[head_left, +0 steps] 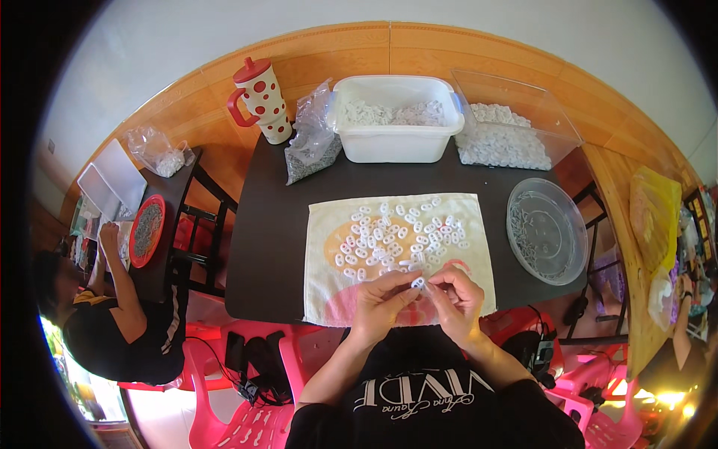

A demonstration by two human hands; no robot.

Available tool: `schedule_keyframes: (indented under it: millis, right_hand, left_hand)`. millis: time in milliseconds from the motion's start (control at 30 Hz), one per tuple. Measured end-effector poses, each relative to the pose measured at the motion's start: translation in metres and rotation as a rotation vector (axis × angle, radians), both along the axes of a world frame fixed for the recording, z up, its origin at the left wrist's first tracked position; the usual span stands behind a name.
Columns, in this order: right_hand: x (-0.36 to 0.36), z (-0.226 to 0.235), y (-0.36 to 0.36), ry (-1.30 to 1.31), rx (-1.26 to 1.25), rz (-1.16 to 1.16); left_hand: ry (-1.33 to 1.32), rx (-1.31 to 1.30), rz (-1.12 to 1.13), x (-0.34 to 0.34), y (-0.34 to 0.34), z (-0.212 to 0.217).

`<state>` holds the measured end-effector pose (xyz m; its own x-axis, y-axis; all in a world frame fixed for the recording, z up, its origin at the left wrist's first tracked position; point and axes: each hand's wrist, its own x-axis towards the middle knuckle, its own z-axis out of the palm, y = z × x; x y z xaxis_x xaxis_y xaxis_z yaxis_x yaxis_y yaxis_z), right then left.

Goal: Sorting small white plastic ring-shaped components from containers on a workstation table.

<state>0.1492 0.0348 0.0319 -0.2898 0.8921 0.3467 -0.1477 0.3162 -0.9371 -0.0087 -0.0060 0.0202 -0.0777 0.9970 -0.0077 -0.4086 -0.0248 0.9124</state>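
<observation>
Pinching one small white ring (417, 283) between left hand (383, 303) and right hand (458, 298), lower centre | many loose rings (400, 233) left on cloth (329, 292) | white tub (395, 142) at top part-filled

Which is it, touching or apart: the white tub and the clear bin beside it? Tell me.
Touching. The head view shows the white tub's right rim meeting the clear bin's left wall, no gap visible.
</observation>
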Motion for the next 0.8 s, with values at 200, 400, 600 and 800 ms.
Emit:
schedule_keyframes:
  millis: [200,400,600,800]
  right_hand:
    - [0.000,0.004,-0.001,-0.026,-0.005,-0.004]
    - [-0.001,-0.005,-0.001,-0.021,0.025,-0.040]
    - [0.002,-0.018,0.009,-0.052,0.030,-0.002]
    - [0.014,-0.008,0.028,-0.281,0.246,0.087]
  left_hand:
    - [-0.064,-0.008,-0.010,0.000,0.001,-0.002]
    - [0.017,0.031,0.027,0.004,0.001,0.001]
    - [0.246,0.073,0.073,-0.001,0.006,0.000]
    - [0.742,0.150,0.068,-0.009,0.011,0.009]
